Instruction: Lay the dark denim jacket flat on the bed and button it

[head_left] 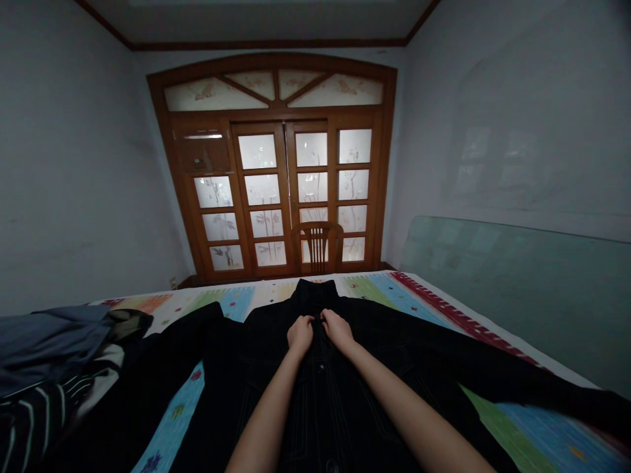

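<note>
Black denim jacket (320, 394) lying spread on a colourful bedspread (542, 433), left hand (300, 333) and right hand (338, 330) clamping their grips on its front just below the collar (315, 289).

Jacket (320, 401)'s lying on bed (537, 427), clothes pile (49, 355)'s sitting to L, glass pane (507, 295)'s leaning on R wall (517, 118), chair (318, 246)'s standing b/w bed & doors (261, 190).
</note>
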The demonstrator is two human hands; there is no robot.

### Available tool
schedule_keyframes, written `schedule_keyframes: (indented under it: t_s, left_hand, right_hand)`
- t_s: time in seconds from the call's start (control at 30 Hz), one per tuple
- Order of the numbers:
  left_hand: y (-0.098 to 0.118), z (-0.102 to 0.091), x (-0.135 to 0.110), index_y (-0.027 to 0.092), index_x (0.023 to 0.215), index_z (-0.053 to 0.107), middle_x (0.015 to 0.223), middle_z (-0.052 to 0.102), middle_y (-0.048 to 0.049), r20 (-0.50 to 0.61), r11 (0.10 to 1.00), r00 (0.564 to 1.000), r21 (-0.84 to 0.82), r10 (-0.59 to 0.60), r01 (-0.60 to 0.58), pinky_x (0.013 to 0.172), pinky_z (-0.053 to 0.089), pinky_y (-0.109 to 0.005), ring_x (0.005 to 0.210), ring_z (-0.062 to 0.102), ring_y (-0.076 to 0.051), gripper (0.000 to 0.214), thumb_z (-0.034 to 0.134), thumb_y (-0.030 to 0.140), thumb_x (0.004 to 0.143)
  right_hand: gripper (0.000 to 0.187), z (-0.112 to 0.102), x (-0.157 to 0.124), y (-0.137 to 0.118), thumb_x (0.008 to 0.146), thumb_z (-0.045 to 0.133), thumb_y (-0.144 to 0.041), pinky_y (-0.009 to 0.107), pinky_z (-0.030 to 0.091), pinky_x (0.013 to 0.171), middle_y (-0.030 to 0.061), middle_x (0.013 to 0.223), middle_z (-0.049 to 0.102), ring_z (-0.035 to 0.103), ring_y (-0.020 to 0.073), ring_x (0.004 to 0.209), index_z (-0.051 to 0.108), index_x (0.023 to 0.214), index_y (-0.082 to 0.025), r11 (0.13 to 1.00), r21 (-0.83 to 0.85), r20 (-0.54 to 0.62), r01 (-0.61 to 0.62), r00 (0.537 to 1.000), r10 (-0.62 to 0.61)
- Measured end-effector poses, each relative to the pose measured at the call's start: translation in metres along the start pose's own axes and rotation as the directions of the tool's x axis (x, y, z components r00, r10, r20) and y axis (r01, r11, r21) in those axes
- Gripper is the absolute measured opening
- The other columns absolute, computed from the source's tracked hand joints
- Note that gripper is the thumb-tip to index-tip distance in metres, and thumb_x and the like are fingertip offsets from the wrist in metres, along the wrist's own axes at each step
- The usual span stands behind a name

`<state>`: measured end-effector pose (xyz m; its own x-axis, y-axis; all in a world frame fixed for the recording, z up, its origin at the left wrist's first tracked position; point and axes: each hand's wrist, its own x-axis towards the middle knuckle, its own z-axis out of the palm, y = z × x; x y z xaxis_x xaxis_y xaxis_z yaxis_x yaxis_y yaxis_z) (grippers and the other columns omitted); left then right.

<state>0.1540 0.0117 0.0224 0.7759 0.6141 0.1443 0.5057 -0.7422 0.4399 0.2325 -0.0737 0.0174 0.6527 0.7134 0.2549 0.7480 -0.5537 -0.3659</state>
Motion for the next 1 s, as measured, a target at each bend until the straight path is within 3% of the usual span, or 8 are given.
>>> schedule_keyframes:
  t_s: [0.17, 0.33, 0.4, 0.6, 0.83, 0.93, 1.0]
  left_hand:
    - [0.0, 0.002, 0.006, 0.023, 0.105, 0.054, 0.102, 0.056, -0.0044, 0.035, 0.983, 0.989, 0.116, 0.14, -0.144, 0.068, 0.042, -0.024, 0.087, 0.057, -0.016, 0.028, 0.036, 0.02, 0.083]
    - [-0.004, 0.003, 0.009, 0.021, 0.105, 0.052, 0.101, 0.054, -0.0058, 0.05, 0.962, 0.977, 0.17, 0.206, -0.212, 0.065, 0.042, -0.024, 0.086, 0.056, -0.016, 0.028, 0.032, 0.022, 0.085]
    - [-0.005, 0.003, 0.009, 0.021, 0.104, 0.053, 0.1, 0.054, -0.006, 0.047, 0.964, 0.978, 0.167, 0.202, -0.207, 0.064, 0.042, -0.024, 0.084, 0.056, -0.017, 0.029, 0.031, 0.023, 0.085]
    - [-0.008, 0.004, 0.013, 0.022, 0.099, 0.056, 0.099, 0.056, -0.004, 0.039, 0.981, 0.987, 0.104, 0.158, -0.161, 0.068, 0.04, -0.023, 0.089, 0.055, -0.016, 0.025, 0.036, 0.022, 0.084]
    - [-0.014, 0.003, 0.019, 0.022, 0.093, 0.057, 0.096, 0.059, -0.0014, 0.063, 0.987, 0.985, 0.021, 0.161, -0.162, 0.068, 0.039, -0.02, 0.088, 0.054, -0.013, 0.018, 0.047, 0.022, 0.078]
    - [-0.014, 0.004, 0.019, 0.021, 0.094, 0.056, 0.095, 0.059, -0.0027, 0.06, 0.989, 0.987, 0.008, 0.149, -0.15, 0.067, 0.039, -0.021, 0.088, 0.055, -0.014, 0.019, 0.045, 0.022, 0.079]
    - [-0.014, 0.005, 0.019, 0.021, 0.095, 0.056, 0.096, 0.059, -0.0028, 0.062, 0.99, 0.988, -0.003, 0.141, -0.142, 0.068, 0.039, -0.021, 0.088, 0.055, -0.015, 0.02, 0.043, 0.022, 0.08]
  right_hand:
    - [0.021, -0.003, -0.001, 0.001, 0.081, 0.034, -0.013, 0.021, 0.032, 0.054, 0.0028, 0.099, 0.05, 0.052, 0.0123, 0.077, 0.051, 0.092, -0.022, 0.996, 0.018, -0.122, 0.082, 0.989, -0.079]
    - [0.022, -0.002, 0.001, 0.005, 0.08, 0.036, -0.011, 0.02, 0.035, 0.062, 0.0028, 0.115, 0.043, 0.045, 0.0135, 0.098, 0.052, 0.089, -0.022, 0.987, 0.039, -0.156, 0.155, 0.977, -0.147]
    - [0.021, 0.002, 0.004, 0.008, 0.079, 0.038, -0.009, 0.019, 0.035, 0.065, 0.0023, 0.116, 0.043, 0.044, 0.0128, 0.1, 0.053, 0.088, -0.021, 0.983, 0.042, -0.14, 0.179, 0.975, -0.172]
    - [0.014, 0.007, 0.019, 0.019, 0.074, 0.048, -0.01, 0.019, 0.036, 0.061, 0.001, 0.088, 0.053, 0.052, 0.0112, 0.077, 0.056, 0.082, -0.019, 0.969, 0.004, -0.021, 0.248, 0.969, -0.247]
    - [0.018, -0.006, 0.016, 0.014, 0.08, 0.042, -0.012, 0.021, 0.037, 0.067, 0.0017, 0.11, 0.05, 0.049, 0.0126, 0.091, 0.055, 0.089, -0.02, 0.893, -0.088, 0.06, 0.441, 0.898, -0.437]
    - [0.02, -0.009, 0.015, 0.011, 0.083, 0.039, -0.014, 0.022, 0.037, 0.071, 0.0015, 0.108, 0.054, 0.048, 0.0134, 0.094, 0.055, 0.092, -0.021, 0.86, -0.125, 0.102, 0.495, 0.868, -0.486]
    - [0.02, -0.01, 0.015, 0.01, 0.083, 0.038, -0.015, 0.023, 0.038, 0.07, 0.0037, 0.1, 0.057, 0.049, 0.0149, 0.091, 0.055, 0.093, -0.019, 0.864, -0.158, 0.107, 0.478, 0.878, -0.467]
